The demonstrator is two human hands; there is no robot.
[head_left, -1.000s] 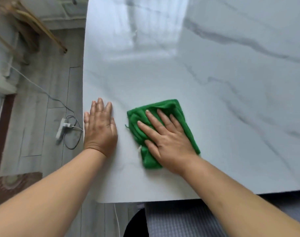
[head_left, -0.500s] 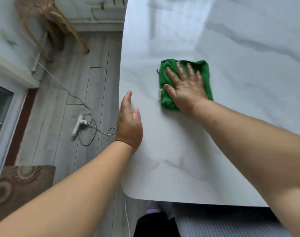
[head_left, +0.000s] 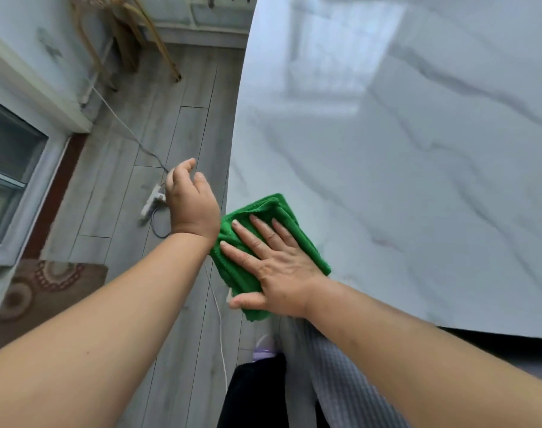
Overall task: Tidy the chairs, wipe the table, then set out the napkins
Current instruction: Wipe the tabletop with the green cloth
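A folded green cloth (head_left: 265,211) lies at the near left corner of the white marble table (head_left: 418,180), partly hanging over the edge. My right hand (head_left: 272,267) presses flat on the cloth with straight, spread fingers. My left hand (head_left: 192,202) hovers off the table, just left of its edge and above the floor, fingers loosely relaxed and holding nothing. Its wrist covers a bit of the cloth's left side.
A white power strip (head_left: 152,200) with cables lies on the grey plank floor (head_left: 115,186) left of the table. A wooden chair's legs (head_left: 124,35) stand at the far left by the wall. A patterned brown mat (head_left: 47,291) sits near left.
My right hand has dragged the cloth back from the far side to the near left corner. My left hand has lifted off the tabletop and moved left past the edge.
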